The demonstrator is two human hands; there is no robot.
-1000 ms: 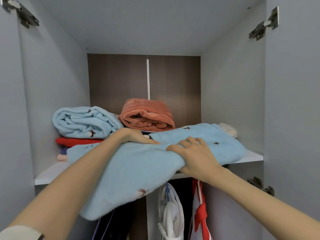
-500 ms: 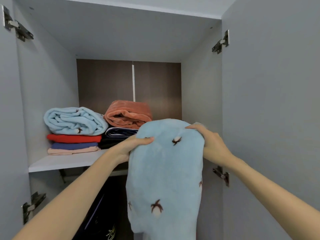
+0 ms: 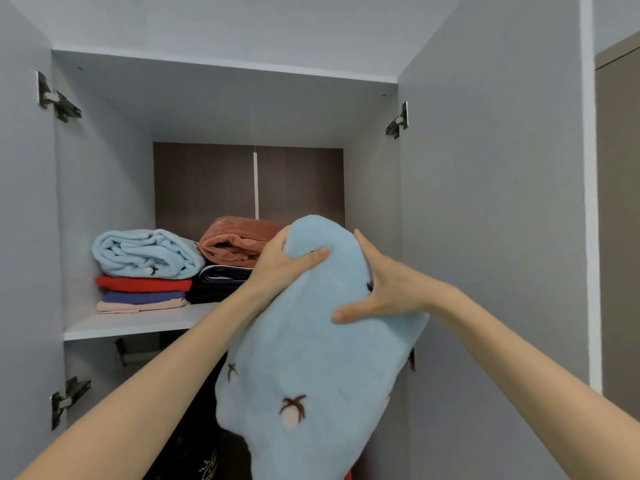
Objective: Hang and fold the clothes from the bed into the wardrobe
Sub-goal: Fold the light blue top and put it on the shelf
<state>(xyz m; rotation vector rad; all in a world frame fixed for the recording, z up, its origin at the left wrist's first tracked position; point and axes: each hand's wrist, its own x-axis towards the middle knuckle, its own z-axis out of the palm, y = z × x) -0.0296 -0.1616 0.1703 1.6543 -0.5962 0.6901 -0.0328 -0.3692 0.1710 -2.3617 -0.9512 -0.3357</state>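
Observation:
A light blue fleece garment point(image 3: 311, 362) with small brown bird motifs hangs in the air in front of the open wardrobe. My left hand point(image 3: 280, 263) grips its upper left edge, thumb across the front. My right hand point(image 3: 388, 289) holds its right side, thumb pressed on the front and fingers behind the cloth. The garment's lower end runs out of view at the bottom. The white wardrobe shelf point(image 3: 138, 325) lies behind and to the left of the garment.
On the shelf sit a rolled light blue fleece point(image 3: 145, 252) atop red point(image 3: 143, 284), blue and pink folded items, and an orange fleece point(image 3: 239, 239) atop dark folded clothes point(image 3: 221, 282). The open right door point(image 3: 485, 237) stands close by my right arm. Dark clothes hang below.
The garment has been lifted off the shelf, where it lay spread a second ago, and now hangs bunched between both hands. The view has pulled back from the wardrobe.

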